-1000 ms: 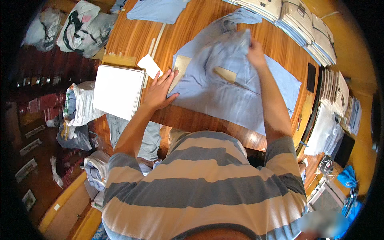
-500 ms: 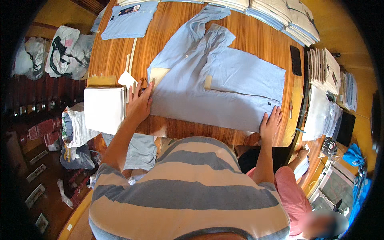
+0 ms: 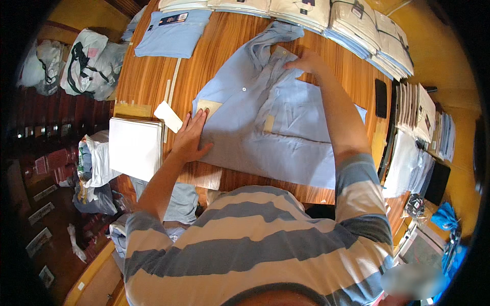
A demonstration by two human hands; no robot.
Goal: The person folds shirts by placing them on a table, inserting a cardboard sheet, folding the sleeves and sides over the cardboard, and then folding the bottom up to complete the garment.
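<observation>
A light blue shirt [image 3: 245, 137] lies spread on the wooden table [image 3: 224, 33], its long sleeve [image 3: 240, 64] folded up toward the far side. My left hand [image 3: 190, 137] rests flat at the shirt's left edge, fingers stretched and touching a beige card piece [image 3: 206, 105]. A second beige piece [image 3: 269, 123] shows on the shirt's middle. Stretched far forward, my right hand [image 3: 307, 62] is at the sleeve's cuff [image 3: 283, 53], its fingers bent onto the cuff's right side. My right forearm covers part of the shirt's right half. A small white card [image 3: 168, 116] lies beyond my left hand.
A stack of white boards [image 3: 135, 145] stands at the table's left edge. One folded blue shirt [image 3: 173, 35] lies far left. Piles of folded shirts [image 3: 352, 25] line the far edge. A black phone [image 3: 381, 98] sits at right. Plastic bags [image 3: 84, 66] are off to the left.
My right hand has left the shirt's near right corner and reached forward to the cuff. The cuff has turned, showing its button. My left hand stays at the left edge, fingers now on the card.
</observation>
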